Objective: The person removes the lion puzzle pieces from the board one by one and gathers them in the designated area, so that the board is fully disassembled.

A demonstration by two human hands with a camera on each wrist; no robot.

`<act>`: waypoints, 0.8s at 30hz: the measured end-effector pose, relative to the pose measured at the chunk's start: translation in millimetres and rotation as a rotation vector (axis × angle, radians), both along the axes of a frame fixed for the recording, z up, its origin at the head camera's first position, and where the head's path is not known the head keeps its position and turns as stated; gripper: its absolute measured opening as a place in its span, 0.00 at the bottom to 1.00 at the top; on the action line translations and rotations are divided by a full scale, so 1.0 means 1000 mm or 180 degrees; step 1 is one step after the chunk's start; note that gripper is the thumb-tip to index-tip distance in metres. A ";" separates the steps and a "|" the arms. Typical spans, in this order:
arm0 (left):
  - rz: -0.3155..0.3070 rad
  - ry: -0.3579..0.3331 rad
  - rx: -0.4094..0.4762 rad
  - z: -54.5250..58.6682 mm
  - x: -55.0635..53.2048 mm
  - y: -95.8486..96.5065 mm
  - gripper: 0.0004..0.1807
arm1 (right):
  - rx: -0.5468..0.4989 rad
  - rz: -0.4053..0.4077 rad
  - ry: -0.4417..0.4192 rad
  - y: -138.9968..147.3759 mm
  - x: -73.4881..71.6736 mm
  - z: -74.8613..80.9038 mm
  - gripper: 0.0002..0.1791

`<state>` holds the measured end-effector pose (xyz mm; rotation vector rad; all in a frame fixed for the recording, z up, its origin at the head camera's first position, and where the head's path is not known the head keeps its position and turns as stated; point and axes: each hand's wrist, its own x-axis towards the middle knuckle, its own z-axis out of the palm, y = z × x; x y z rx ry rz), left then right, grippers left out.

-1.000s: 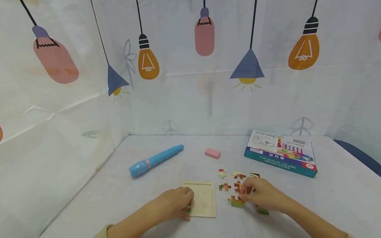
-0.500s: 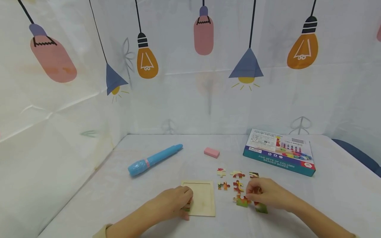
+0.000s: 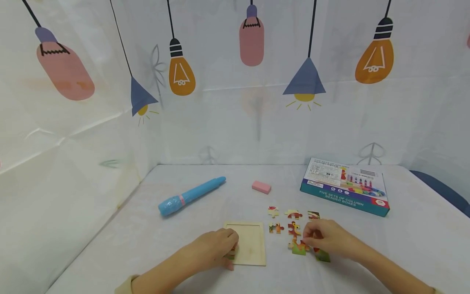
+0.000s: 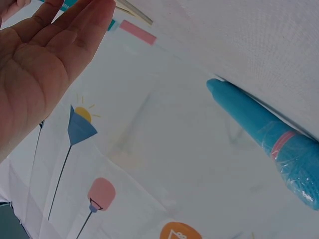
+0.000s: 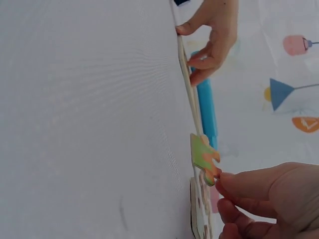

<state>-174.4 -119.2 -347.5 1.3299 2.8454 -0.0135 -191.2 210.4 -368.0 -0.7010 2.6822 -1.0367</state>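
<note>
At the left side of a shallow wooden puzzle tray [image 3: 251,245] rests my left hand [image 3: 214,248], fingers loosely bent over it and thumb by its near corner. Part of a puzzle piece [image 3: 230,256] shows beneath that hand. My right hand [image 3: 328,237] pinches the edge of a green and orange puzzle piece [image 3: 299,248] between thumb and finger. In the right wrist view this piece [image 5: 203,157] looks tilted. Several other puzzle pieces [image 3: 293,228] lie loosely in rows around it, and a green one [image 3: 323,256] is partly hidden under the right hand.
A blue toy microphone [image 3: 192,196] lies at the back left of the white-covered table [image 3: 147,241]. A pink eraser-like block [image 3: 261,187] sits behind the pieces. The flat teal box [image 3: 345,188] lies at the back right, before a printed curtain [image 3: 227,122].
My right hand has shifted slightly right, and the green and orange puzzle piece has moved with it. The left hand has stayed on the tray.
</note>
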 end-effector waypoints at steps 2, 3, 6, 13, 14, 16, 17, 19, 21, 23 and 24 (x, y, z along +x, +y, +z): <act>-0.0004 0.0004 0.0013 0.000 0.000 0.000 0.22 | -0.0021 0.0013 0.0066 -0.001 0.000 -0.002 0.06; -0.0008 0.0010 0.0015 0.000 0.000 0.000 0.22 | -0.0023 0.0015 0.0092 -0.001 0.000 -0.002 0.06; -0.0033 0.0046 0.0026 -0.001 0.000 0.000 0.22 | -0.0027 0.0021 0.0146 -0.002 0.000 -0.004 0.05; -0.0065 0.0070 0.0040 -0.003 -0.001 -0.001 0.22 | -0.0012 0.0032 0.0190 -0.004 0.000 -0.006 0.05; -0.0063 0.0071 0.0037 -0.003 -0.001 -0.001 0.22 | -0.0012 0.0041 0.0195 -0.004 0.000 -0.006 0.05; -0.0052 0.0084 0.0018 -0.003 -0.002 -0.001 0.22 | -0.0010 0.0058 0.0216 -0.004 0.000 -0.007 0.05; -0.0044 0.0088 0.0010 -0.004 -0.002 -0.001 0.22 | -0.0012 0.0061 0.0222 -0.004 0.000 -0.008 0.05; -0.0019 0.0094 -0.0007 -0.004 -0.002 0.000 0.22 | -0.0002 0.0055 0.0246 -0.004 0.000 -0.008 0.06; -0.0001 0.0094 -0.0012 -0.004 -0.002 0.000 0.22 | 0.0002 0.0041 0.0271 -0.004 0.000 -0.009 0.06; 0.0006 0.0087 -0.0007 -0.004 -0.002 0.000 0.21 | 0.0010 0.0030 0.0300 -0.005 0.000 -0.009 0.06; 0.0009 0.0082 -0.0005 -0.004 -0.002 0.000 0.21 | 0.0016 0.0026 0.0316 -0.005 0.000 -0.009 0.06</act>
